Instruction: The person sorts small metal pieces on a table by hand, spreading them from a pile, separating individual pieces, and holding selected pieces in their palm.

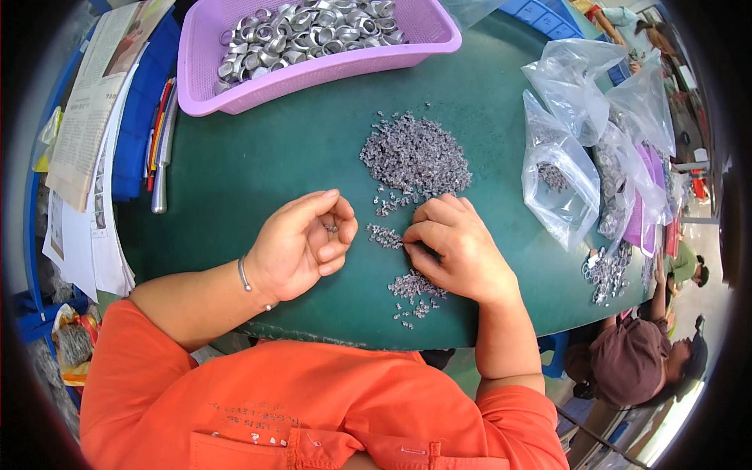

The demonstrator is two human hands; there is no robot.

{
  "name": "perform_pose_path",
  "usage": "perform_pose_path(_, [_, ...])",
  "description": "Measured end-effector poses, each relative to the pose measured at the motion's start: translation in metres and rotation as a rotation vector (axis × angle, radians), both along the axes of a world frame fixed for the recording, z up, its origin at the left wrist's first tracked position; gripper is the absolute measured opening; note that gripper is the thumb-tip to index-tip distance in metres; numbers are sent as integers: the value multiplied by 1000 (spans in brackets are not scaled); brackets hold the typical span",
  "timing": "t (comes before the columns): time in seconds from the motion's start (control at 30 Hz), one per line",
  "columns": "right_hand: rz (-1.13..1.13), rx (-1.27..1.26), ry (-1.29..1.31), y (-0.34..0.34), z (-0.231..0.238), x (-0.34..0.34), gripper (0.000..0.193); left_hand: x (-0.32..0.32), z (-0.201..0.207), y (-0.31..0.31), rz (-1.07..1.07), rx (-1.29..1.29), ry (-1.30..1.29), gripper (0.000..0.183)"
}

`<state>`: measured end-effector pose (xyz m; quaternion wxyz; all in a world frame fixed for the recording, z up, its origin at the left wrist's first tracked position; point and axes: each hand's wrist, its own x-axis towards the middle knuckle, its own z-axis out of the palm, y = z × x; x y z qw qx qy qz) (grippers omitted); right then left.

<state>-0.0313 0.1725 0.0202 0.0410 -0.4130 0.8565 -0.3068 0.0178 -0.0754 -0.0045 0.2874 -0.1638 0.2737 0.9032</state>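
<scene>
Cupping a few small metal pieces (330, 229) in loosely curled fingers, left hand (304, 244) above the green table (258, 157). Right hand (458, 247) bent down at a small middle cluster (385, 236), between the big heap (415, 155) and a lower cluster (415, 288); fingertips partly hidden, cannot tell whether it pinches any.

An orange short-sleeved shirt (337, 385) is worn with a silver bangle (244, 274)

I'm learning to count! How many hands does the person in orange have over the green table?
2: the bare left hand, fingers curled, left of the small grey metallic pieces; the bare right hand, fingertips down beside them.
</scene>
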Motion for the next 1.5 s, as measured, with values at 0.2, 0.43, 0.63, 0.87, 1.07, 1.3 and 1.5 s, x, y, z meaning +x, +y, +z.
perform_pose_path(0.2, [-15,-8,13,0,1,2,10,1,-1,1,-1,-1,7,28])
perform_pose_path(0.43, [-6,27,-1,6,4,0,11,1,-3,-2,3,57,28,29])
perform_pose_path(0.63, [-134,-21,34,20,3,-8,14,1,-4,-2,5,68,30,29])
perform_pose_path(0.87, [18,-37,-167,20,5,-6,29,1,-2,-2,7,58,24,29])
perform_pose_path(1.07, [138,-60,-212,19,4,-3,24,1,-3,-2,10,63,18,28])
perform_pose_path(1.3, [-195,-15,36,4,-5,-1,16,1,-2,0,-2,16,26,28])
perform_pose_path(1.5, [2,26,-194,21,7,-4,18,1,-4,-1,-3,32,33,28])
